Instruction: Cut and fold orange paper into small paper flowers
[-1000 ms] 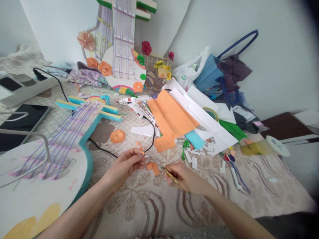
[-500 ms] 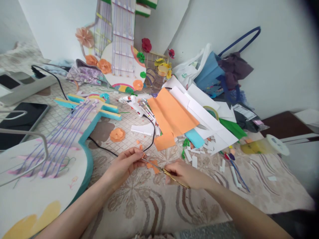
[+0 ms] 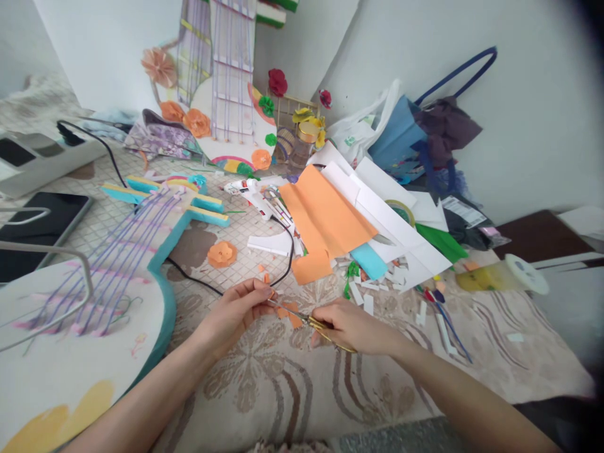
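My left hand (image 3: pixel 246 304) pinches a small piece of orange paper (image 3: pixel 270 294), mostly hidden by the fingers. In my right hand (image 3: pixel 346 324) is a pair of gold-handled scissors (image 3: pixel 315 323), its blades pointing left to the paper at my left fingertips. Orange paper scraps (image 3: pixel 291 314) lie on the cloth beneath the blades. An orange paper flower (image 3: pixel 222 254) rests beyond my left hand. Further right lies a large folded sheet of orange paper (image 3: pixel 325 214).
A cardboard guitar (image 3: pixel 85 352) with purple strings fills the left side. Behind my hands lies a white glue gun (image 3: pixel 252 196) with a black cord (image 3: pixel 289 267). White paper sheets (image 3: pixel 396 217) and cut scraps are piled at the right, near a plastic cup (image 3: pixel 495 277).
The scissor handles and my right fingers have shifted slightly. My left hand stays almost in place, still pinching the orange paper.
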A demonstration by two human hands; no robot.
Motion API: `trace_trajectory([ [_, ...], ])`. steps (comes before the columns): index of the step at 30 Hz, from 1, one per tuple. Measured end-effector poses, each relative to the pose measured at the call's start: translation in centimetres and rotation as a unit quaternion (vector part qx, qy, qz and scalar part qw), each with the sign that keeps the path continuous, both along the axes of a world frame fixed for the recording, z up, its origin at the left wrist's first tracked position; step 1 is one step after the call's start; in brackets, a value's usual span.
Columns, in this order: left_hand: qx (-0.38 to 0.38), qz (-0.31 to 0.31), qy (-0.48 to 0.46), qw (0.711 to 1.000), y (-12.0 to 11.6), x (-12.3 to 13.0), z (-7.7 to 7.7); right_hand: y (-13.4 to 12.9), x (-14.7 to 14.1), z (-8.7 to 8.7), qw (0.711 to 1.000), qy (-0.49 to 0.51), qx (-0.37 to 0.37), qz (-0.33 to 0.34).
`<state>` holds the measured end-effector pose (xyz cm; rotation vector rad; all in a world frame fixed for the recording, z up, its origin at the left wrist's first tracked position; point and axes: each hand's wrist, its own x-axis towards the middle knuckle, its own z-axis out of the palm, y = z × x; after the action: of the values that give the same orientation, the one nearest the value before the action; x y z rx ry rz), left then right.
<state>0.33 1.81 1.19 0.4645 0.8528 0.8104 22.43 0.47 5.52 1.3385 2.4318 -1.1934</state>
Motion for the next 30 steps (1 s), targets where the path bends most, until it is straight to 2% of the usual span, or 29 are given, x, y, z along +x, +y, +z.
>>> trace_trajectory([
  [4, 0.006, -0.008, 0.004, 1.0, 0.0, 0.0, 0.0, -0.1, 0.2, -0.4, 1.0, -0.014, 0.023, 0.004],
  [10, 0.0, -0.004, 0.003, 1.0, -0.1, 0.0, -0.1, -0.9, 0.1, -1.7, 0.99, -0.054, 0.133, -0.007],
  [13, 0.01, 0.011, 0.01, 1.0, 0.0, 0.0, 0.0, -1.1, 0.1, -2.1, 0.986, -0.043, 0.158, -0.03],
  [16, 0.046, 0.03, 0.045, 0.997, 0.0, 0.0, 0.3, -1.1, -0.1, -2.0, 0.985, 0.022, 0.123, -0.114],
  [18, 0.084, 0.034, 0.088, 0.992, -0.1, 0.0, 0.5, -1.1, -0.8, -1.7, 0.973, 0.103, 0.05, -0.202],
  [20, 0.136, 0.023, 0.139, 0.981, -0.2, 0.0, 0.5, -1.1, -2.0, -1.6, 0.939, 0.195, -0.042, -0.28],
  [22, 0.186, 0.01, 0.179, 0.966, -0.3, 0.0, 0.4, -1.1, -3.4, -1.8, 0.902, 0.274, -0.089, -0.323],
  [25, 0.232, 0.004, 0.212, 0.949, -0.5, 0.2, 0.1, -0.9, -5.4, -2.5, 0.864, 0.349, -0.08, -0.353],
  [28, 0.259, 0.007, 0.24, 0.936, -0.6, 0.4, 0.0, -0.5, -6.4, -3.3, 0.853, 0.373, -0.051, -0.362],
  [30, 0.288, 0.015, 0.282, 0.915, -0.8, 0.4, 0.0, -0.4, -6.5, -3.7, 0.849, 0.377, -0.045, -0.367],
])
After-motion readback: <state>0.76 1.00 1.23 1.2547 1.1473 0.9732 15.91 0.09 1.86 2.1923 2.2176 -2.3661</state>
